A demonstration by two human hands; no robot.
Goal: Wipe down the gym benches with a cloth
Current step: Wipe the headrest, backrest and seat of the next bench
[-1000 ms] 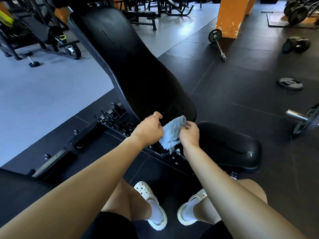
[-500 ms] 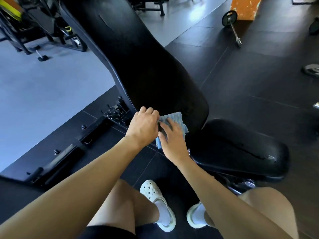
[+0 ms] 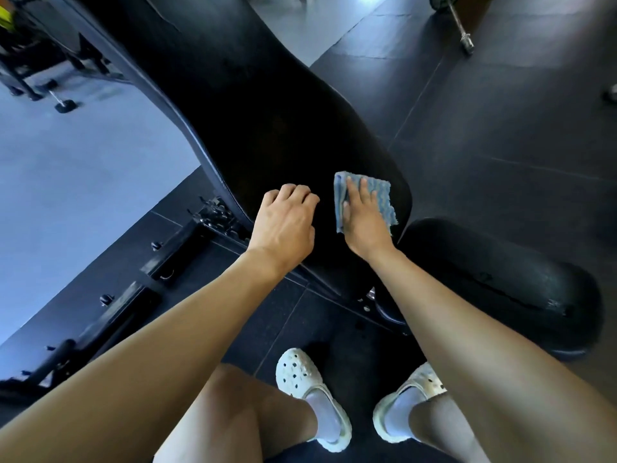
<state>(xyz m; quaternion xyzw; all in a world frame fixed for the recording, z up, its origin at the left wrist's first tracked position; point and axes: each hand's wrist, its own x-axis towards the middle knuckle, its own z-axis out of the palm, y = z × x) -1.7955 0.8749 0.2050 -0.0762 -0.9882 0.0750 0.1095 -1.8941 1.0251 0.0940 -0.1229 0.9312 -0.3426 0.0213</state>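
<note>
A black padded gym bench has an inclined backrest [image 3: 253,111] running up to the top left and a seat pad [image 3: 500,285] at the lower right. A light blue cloth [image 3: 380,198] lies flat on the lower end of the backrest. My right hand [image 3: 364,218] presses it against the pad with straight fingers. My left hand [image 3: 287,222] rests on the backrest just left of the cloth, its fingers curled and holding nothing that I can see.
The bench's black metal frame [image 3: 110,309] and adjustment rack [image 3: 217,215] lie on the dark floor mats to the left. A barbell end [image 3: 462,28] lies at the top right. My feet in white clogs [image 3: 310,396] stand below the bench.
Both hands held the cloth up off the bench a second ago. Now the cloth lies spread on the backrest under my right hand, and my left hand has let go. The view has moved closer.
</note>
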